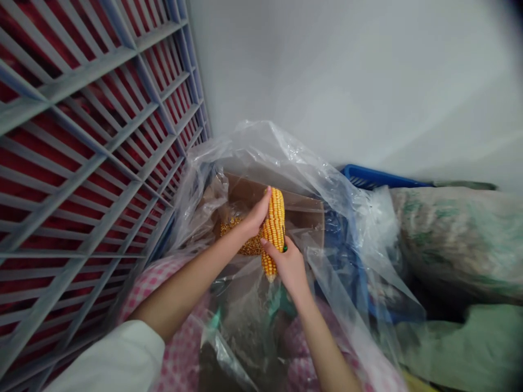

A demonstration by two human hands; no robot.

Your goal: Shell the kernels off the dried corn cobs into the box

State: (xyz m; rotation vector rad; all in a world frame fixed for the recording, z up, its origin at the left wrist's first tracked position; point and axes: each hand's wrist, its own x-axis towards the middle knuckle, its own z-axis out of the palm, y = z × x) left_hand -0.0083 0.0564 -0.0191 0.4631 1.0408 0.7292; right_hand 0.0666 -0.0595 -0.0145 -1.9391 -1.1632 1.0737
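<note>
A yellow corn cob [273, 220] full of kernels is held upright over a lined box, its pale tip pointing down toward me. My left hand [257, 214] grips its upper left side. Around the lower right part of the cob my right hand [288, 261] is closed, thumb lying across the kernels. A small dark and green object [285, 246] shows at the right hand beside the cob; what it is I cannot make out. Loose corn kernels [249, 245] lie in the box below, partly hidden by my left hand and the cob.
Clear plastic sheeting [261, 144] lines the cardboard box [304, 209] and spreads over my knees. A tall slatted crate [134, 125] with red contents stands on the left. To the right are a blue basket [368, 177] and a full sack [461, 234]. A white wall [347, 81] rises behind.
</note>
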